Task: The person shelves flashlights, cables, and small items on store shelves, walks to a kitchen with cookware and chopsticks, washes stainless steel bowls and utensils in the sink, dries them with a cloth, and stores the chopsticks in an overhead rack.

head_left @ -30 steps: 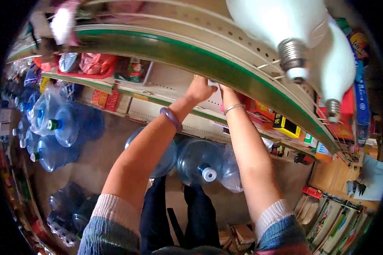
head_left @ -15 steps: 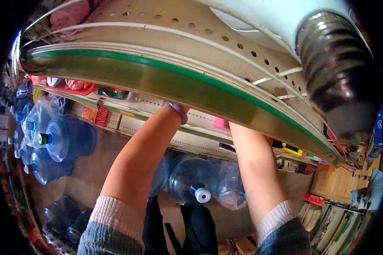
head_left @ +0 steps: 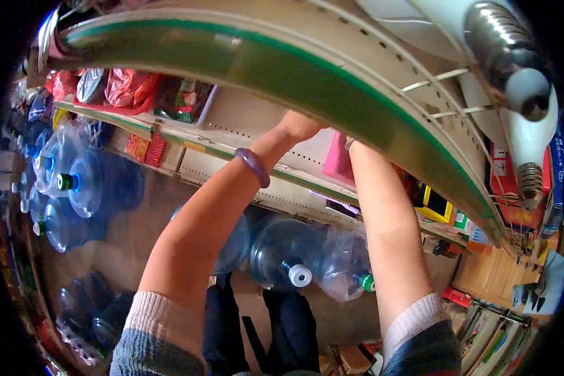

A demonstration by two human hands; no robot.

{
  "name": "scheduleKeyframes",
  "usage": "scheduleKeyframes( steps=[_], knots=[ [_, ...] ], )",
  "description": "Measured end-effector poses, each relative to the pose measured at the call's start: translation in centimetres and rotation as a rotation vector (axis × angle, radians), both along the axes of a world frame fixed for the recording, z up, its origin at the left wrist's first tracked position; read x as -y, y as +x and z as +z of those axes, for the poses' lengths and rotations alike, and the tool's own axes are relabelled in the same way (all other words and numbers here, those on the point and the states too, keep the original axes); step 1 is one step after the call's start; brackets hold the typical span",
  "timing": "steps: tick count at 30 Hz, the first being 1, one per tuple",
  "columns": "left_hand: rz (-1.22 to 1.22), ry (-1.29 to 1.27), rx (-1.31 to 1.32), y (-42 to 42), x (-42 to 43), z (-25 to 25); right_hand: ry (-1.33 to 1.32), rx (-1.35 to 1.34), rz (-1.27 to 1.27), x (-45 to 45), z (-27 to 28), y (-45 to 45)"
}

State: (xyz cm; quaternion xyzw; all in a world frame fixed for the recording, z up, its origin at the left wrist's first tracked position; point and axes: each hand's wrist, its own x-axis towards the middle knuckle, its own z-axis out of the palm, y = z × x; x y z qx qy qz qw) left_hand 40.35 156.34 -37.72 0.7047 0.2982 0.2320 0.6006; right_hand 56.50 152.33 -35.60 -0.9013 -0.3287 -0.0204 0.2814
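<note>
Both my arms reach under the upper shelf's green-edged front [head_left: 244, 62], onto the shelf below. My left hand [head_left: 304, 125] shows only its back; its fingers are hidden behind that edge. A purple bangle [head_left: 253, 168] circles the left forearm. The shelf edge covers my right hand entirely, leaving the right forearm [head_left: 388, 213] and a band at the wrist in view. A pink box-like object [head_left: 337, 161] sits on the lower shelf [head_left: 232, 119], close by the right wrist. What either hand holds, if anything, cannot be seen.
Light bulbs with screw bases [head_left: 529, 178] hang over the upper shelf at right. Red bags in a tray [head_left: 128, 88] lie on the lower shelf at left. Large blue water jugs [head_left: 106, 182] stand on the floor at left, and clear jugs [head_left: 282, 250] before my legs.
The view has shifted, so the upper shelf sits higher and more of the lower shelf shows. The back of my left hand has come into sight, farther right. More of the pink object shows.
</note>
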Motion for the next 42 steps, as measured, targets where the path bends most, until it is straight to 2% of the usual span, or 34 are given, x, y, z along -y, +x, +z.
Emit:
scheduleKeyframes(
  steps=[5,8,14,18,19,23,25,31,34,37,40,42],
  knots=[
    [0.022,-0.117,-0.035,-3.8,3.4,-1.0,-0.003,0.028,-0.007,-1.9,-0.1,0.2],
    [0.114,-0.164,0.064,-4.9,5.0,-1.9,-0.027,0.025,-0.016,-4.8,-1.5,0.2],
    [0.050,-0.153,0.087,-8.7,8.2,0.1,-0.131,0.016,-0.109,-6.7,-4.6,-0.1],
    [0.056,-0.145,0.065,-10.4,9.3,-0.4,-0.212,0.040,-0.146,-6.3,-4.5,0.2],
    [0.069,-0.149,0.064,-10.5,9.3,-0.6,-0.116,0.071,-0.178,-5.9,-4.4,-0.3],
    [0.078,-0.154,0.065,-10.3,8.9,0.1,-0.126,0.106,-0.225,-6.6,-4.9,-0.5],
    [0.089,-0.074,0.061,-9.8,8.2,0.1,-0.129,0.075,-0.223,-6.8,-5.1,-0.6],
    [0.094,-0.090,0.058,-9.3,7.8,0.3,-0.141,0.113,-0.056,-5.9,-5.6,0.9],
    [0.082,-0.107,0.039,-9.9,8.5,1.0,-0.229,0.155,-0.079,-5.8,-5.8,1.5],
    [0.088,-0.094,0.031,-10.5,8.8,1.8,-0.209,0.266,-0.064,-6.1,-6.9,2.5],
    [0.119,-0.107,0.061,-11.3,9.6,2.9,0.018,0.016,0.204,-4.5,-6.7,0.7],
    [0.134,-0.124,0.107,-12.6,11.0,4.0,0.124,-0.109,0.318,-1.2,-4.9,-3.5]
  ],
)
